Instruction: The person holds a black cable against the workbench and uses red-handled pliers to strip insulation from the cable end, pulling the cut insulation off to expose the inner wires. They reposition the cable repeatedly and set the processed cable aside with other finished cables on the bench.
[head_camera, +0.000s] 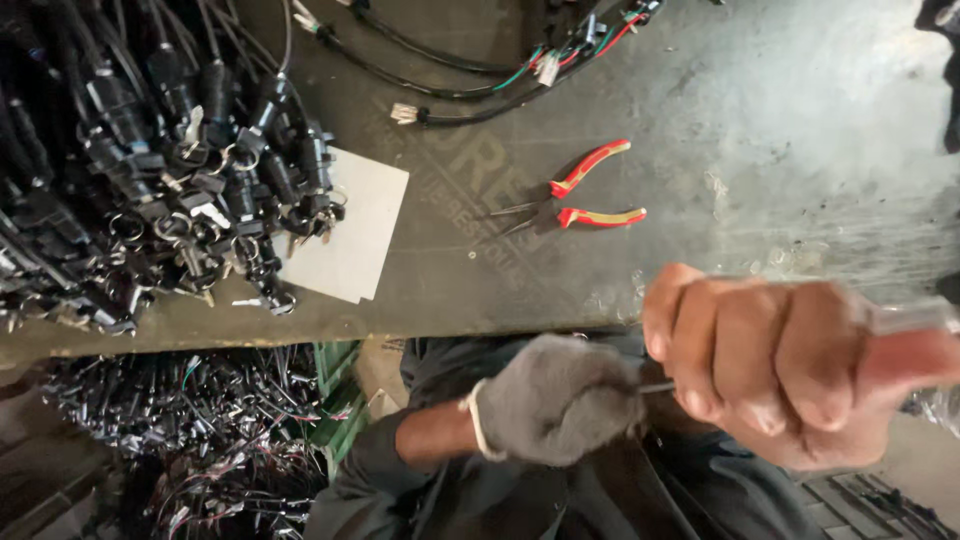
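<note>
The bare right hand (790, 375) is a tight fist around a clear, see-through thing (915, 318), just below the desk (700, 100) edge. The gloved left hand (555, 400) is squeezed shut on a thin dark wire (657, 387), touching the right hand. Up on the desk lie a heap of black plugs (170, 170), a white card (355, 225) and red pliers (575, 200).

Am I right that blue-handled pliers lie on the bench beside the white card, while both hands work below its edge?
Not quite: the head view shows the pliers have red and yellow handles, not blue. They do lie on the bench, right of the white card.
</note>
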